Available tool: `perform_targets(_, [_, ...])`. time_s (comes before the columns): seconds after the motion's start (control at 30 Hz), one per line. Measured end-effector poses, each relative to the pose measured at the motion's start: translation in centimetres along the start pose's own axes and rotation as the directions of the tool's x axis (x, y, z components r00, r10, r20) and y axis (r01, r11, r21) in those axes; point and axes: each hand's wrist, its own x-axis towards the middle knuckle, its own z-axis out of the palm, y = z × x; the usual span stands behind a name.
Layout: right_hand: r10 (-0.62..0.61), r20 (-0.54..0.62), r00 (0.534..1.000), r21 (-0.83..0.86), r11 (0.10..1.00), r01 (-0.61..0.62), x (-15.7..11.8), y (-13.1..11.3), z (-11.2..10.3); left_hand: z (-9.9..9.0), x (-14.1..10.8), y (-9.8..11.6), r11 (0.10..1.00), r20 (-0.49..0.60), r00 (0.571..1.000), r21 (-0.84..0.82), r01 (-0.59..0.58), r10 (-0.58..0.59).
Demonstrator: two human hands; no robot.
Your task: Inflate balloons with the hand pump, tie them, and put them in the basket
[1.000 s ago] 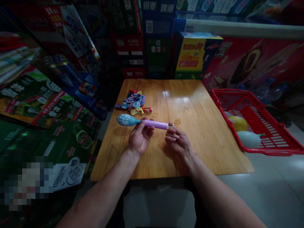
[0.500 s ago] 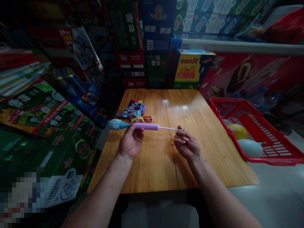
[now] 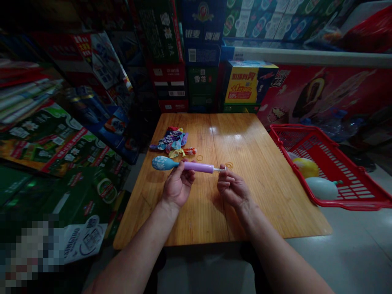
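Note:
A purple balloon pump (image 3: 199,167) is held level above the table between both hands. My left hand (image 3: 179,185) is closed around its left end, where the neck of a blue balloon (image 3: 163,163) with a white pattern sits on the nozzle. The balloon is partly filled and points left. My right hand (image 3: 231,185) grips the white handle (image 3: 223,169) at the pump's other end, with only a short length of the rod showing. Behind the pump lies a pile of uninflated coloured balloons (image 3: 173,139).
Yellow rubber bands (image 3: 228,165) lie on the wooden table (image 3: 260,204). At the right, a red basket (image 3: 318,139) contains a pale green balloon (image 3: 321,188) and a yellow balloon (image 3: 306,167). Stacked drink cartons (image 3: 202,85) stand behind the table and along the left.
The white rod has slid most of the way into the pump as the hands came closer together. My left hand and the balloon shifted right, and the balloon looks a little fuller.

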Motion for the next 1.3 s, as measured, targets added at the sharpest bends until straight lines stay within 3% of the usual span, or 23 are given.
perform_targets(0.13, [-0.064,0.024,0.998,-0.049,0.997,0.065,-0.4,-0.8,0.2,-0.1,0.1,0.8,0.995,-0.008,0.995,0.007,-0.099,0.099])
perform_targets(0.3, [-0.020,-0.058,0.998,-0.020,1.000,0.019,-0.1,1.8,-0.3,-0.1,-1.1,-1.4,0.999,0.066,0.997,0.038,-0.032,0.030])
perform_targets(0.43, [-0.011,-0.041,0.999,-0.008,1.000,0.010,0.1,2.8,-0.4,-0.3,-1.3,-2.0,1.000,0.068,0.998,0.010,-0.005,0.004])
perform_targets(0.57, [0.012,-0.004,1.000,-0.040,0.999,-0.012,-0.3,1.4,-0.2,-0.4,-0.7,-0.3,0.999,0.060,0.998,0.038,0.008,-0.010])
perform_targets(0.7, [-0.021,0.042,0.999,-0.074,0.997,0.024,-0.6,-0.7,0.0,-0.4,-0.1,1.6,0.995,-0.006,0.996,0.038,-0.087,0.088])
perform_targets(0.8, [-0.032,0.039,0.999,-0.058,0.998,0.034,-0.4,-0.5,-0.2,-0.2,-0.5,1.0,0.991,0.039,0.992,0.053,-0.122,0.120])
perform_targets(1.0, [0.046,0.014,0.999,0.021,0.999,-0.047,0.0,2.5,-0.7,0.3,-2.2,-1.4,0.992,0.145,0.988,0.104,-0.066,0.051])
perform_targets(1.13, [0.042,0.023,0.999,0.103,0.994,-0.044,-0.1,2.7,-0.6,0.1,-2.0,-1.1,0.990,0.117,0.993,0.138,-0.042,0.025])
perform_targets(1.3, [0.003,0.020,1.000,0.059,0.998,-0.004,-0.4,0.7,-0.2,-0.7,-0.8,0.3,0.997,0.077,0.995,0.045,-0.069,0.065])
